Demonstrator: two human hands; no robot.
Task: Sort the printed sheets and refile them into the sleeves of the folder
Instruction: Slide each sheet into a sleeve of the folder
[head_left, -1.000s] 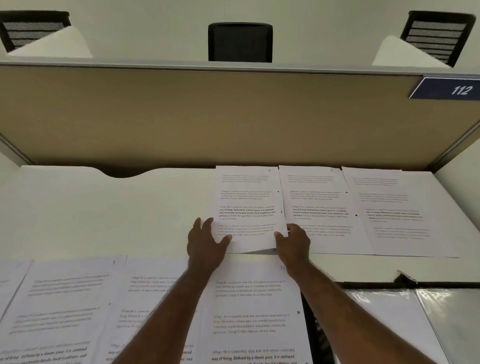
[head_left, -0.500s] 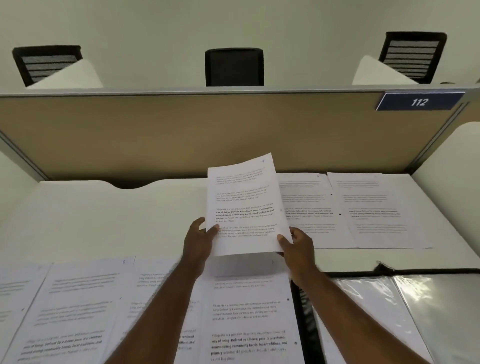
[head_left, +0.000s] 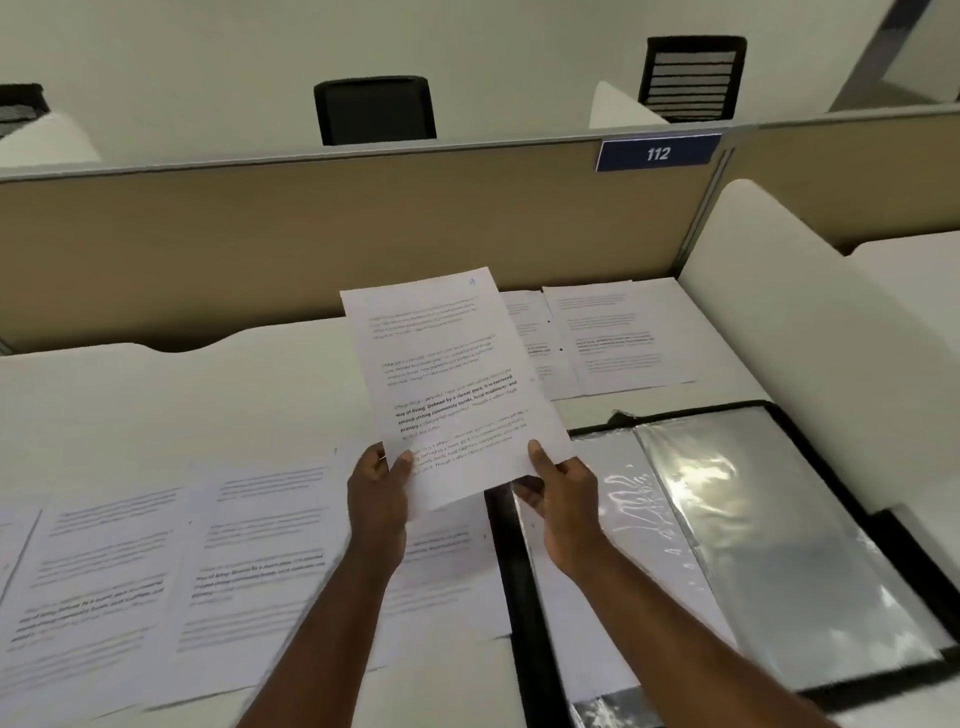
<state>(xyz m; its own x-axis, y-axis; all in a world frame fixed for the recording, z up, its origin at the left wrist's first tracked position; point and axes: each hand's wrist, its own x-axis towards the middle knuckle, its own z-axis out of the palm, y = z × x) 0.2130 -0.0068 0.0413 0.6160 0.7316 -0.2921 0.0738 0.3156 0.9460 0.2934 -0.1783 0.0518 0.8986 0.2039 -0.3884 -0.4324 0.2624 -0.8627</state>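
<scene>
Both your hands, left (head_left: 378, 480) and right (head_left: 563, 480), pinch the white printed sheet (head_left: 447, 374); the black folder's clear plastic sleeves (head_left: 753, 530) lie right, nearer your right hand.

I see bare desk (head_left: 208, 395) left of the folder (head_left: 779, 545); printed sheets (head_left: 618, 332) block behind it.

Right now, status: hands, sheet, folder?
Left hand and right hand pinch the printed sheet by its bottom corners, raised off desk. Folder open at right, top sleeve unobstructed.
</scene>
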